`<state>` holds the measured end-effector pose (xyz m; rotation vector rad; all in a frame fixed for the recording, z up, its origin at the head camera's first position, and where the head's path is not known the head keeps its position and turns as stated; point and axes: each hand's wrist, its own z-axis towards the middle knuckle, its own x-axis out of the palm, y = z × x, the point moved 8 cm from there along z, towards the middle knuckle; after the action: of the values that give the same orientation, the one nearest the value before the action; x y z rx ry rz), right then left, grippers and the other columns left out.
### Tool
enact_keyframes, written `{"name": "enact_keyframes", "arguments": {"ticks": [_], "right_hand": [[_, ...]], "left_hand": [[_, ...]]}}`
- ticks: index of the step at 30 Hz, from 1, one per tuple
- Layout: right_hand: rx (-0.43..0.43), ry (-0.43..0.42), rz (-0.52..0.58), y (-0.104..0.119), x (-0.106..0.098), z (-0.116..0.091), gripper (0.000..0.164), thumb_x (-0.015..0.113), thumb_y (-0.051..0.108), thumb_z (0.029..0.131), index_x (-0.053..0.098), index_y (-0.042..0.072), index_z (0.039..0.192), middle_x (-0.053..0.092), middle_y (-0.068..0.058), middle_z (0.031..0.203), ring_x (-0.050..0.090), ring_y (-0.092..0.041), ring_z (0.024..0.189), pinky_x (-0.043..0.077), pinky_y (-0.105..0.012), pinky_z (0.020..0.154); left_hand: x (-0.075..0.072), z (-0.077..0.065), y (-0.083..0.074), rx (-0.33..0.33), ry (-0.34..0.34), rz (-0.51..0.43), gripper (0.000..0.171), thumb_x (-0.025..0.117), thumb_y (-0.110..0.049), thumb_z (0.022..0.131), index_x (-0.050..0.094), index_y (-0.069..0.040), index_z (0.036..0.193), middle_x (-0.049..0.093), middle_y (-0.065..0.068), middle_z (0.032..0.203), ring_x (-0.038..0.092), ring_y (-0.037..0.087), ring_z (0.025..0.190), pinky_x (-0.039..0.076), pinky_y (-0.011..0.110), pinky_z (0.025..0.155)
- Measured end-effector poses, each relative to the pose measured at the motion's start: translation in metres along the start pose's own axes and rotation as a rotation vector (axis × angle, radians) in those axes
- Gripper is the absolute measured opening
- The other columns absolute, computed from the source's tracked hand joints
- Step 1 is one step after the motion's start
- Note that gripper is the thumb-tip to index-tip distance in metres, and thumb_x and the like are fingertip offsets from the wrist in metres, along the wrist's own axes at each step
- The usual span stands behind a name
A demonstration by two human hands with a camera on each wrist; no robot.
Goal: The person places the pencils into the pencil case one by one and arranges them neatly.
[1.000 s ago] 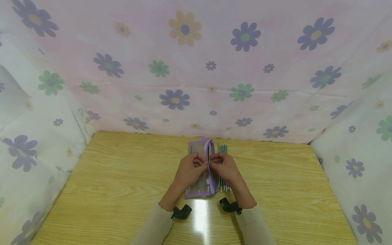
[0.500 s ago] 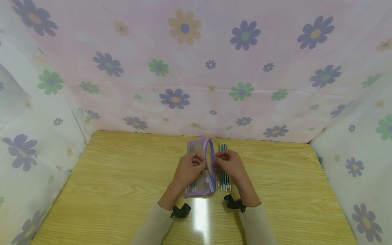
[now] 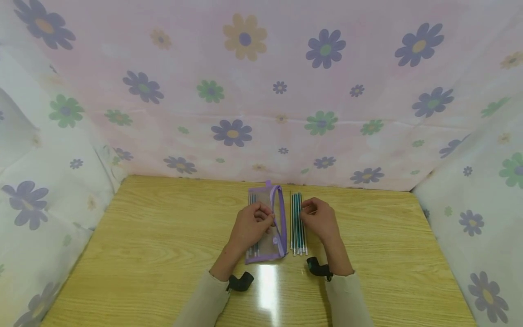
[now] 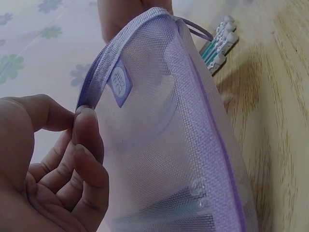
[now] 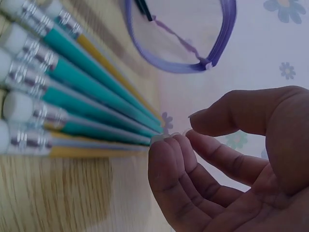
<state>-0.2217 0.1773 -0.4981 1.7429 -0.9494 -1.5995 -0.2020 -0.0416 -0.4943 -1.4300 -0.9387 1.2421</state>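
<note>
Head view: near the far edge of the desk, the left hand pinches a mesh pouch, probably light, floppy and best held by its zip rim; the right hand, empty, is beside pencils.

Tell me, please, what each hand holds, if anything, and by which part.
The left hand pinches the pencil case by the edge of its opening. The right hand, beside the pencils, appears to hold nothing.
</note>
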Motion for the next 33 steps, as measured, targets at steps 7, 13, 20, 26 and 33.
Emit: {"name": "enact_keyframes", "arguments": {"ticks": [7, 13, 20, 26, 33], "right_hand": [[-0.029, -0.033, -0.100, 0.000, -0.005, 0.001, 0.019, 0.066, 0.004, 0.088, 0.073, 0.000, 0.106, 0.072, -0.012, 0.090, 0.068, -0.027, 0.083, 0.055, -0.035, 0.066], [0.001, -0.036, -0.142, -0.005, -0.004, 0.002, 0.018, 0.073, 0.003, 0.086, 0.072, -0.002, 0.103, 0.070, -0.013, 0.088, 0.064, -0.026, 0.079, 0.053, -0.035, 0.065], [0.044, -0.037, -0.187, -0.012, -0.001, 0.004, 0.014, 0.075, 0.006, 0.087, 0.070, -0.001, 0.099, 0.070, -0.012, 0.088, 0.063, -0.025, 0.079, 0.055, -0.039, 0.068], [0.043, -0.041, -0.209, -0.013, 0.000, 0.004, 0.014, 0.075, 0.008, 0.088, 0.071, 0.000, 0.098, 0.070, -0.011, 0.086, 0.063, -0.025, 0.075, 0.055, -0.038, 0.066], [0.065, -0.062, -0.251, -0.011, -0.002, 0.001, 0.013, 0.074, 0.009, 0.087, 0.069, -0.001, 0.095, 0.070, -0.014, 0.088, 0.065, -0.028, 0.077, 0.056, -0.043, 0.067]], "left_hand": [[-0.002, 0.000, 0.001, 0.005, -0.002, 0.016, 0.003, 0.070, -0.008, 0.099, 0.069, -0.006, 0.099, 0.075, 0.003, 0.080, 0.071, 0.020, 0.064, 0.063, 0.035, 0.061], [-0.002, 0.000, 0.000, 0.009, 0.003, 0.022, 0.003, 0.070, -0.009, 0.099, 0.069, -0.006, 0.099, 0.075, 0.002, 0.079, 0.072, 0.022, 0.064, 0.062, 0.034, 0.060], [-0.002, 0.001, 0.001, 0.000, 0.007, 0.023, 0.003, 0.070, -0.009, 0.099, 0.069, -0.006, 0.100, 0.075, 0.002, 0.079, 0.073, 0.028, 0.065, 0.061, 0.034, 0.059], [-0.003, 0.000, 0.000, -0.005, 0.009, 0.017, 0.003, 0.069, -0.009, 0.099, 0.069, -0.006, 0.100, 0.076, 0.003, 0.079, 0.073, 0.031, 0.066, 0.062, 0.035, 0.060], [-0.004, 0.000, 0.000, -0.004, 0.003, 0.020, 0.003, 0.070, -0.009, 0.099, 0.069, -0.007, 0.099, 0.076, 0.002, 0.080, 0.072, 0.028, 0.066, 0.061, 0.034, 0.060]]}}
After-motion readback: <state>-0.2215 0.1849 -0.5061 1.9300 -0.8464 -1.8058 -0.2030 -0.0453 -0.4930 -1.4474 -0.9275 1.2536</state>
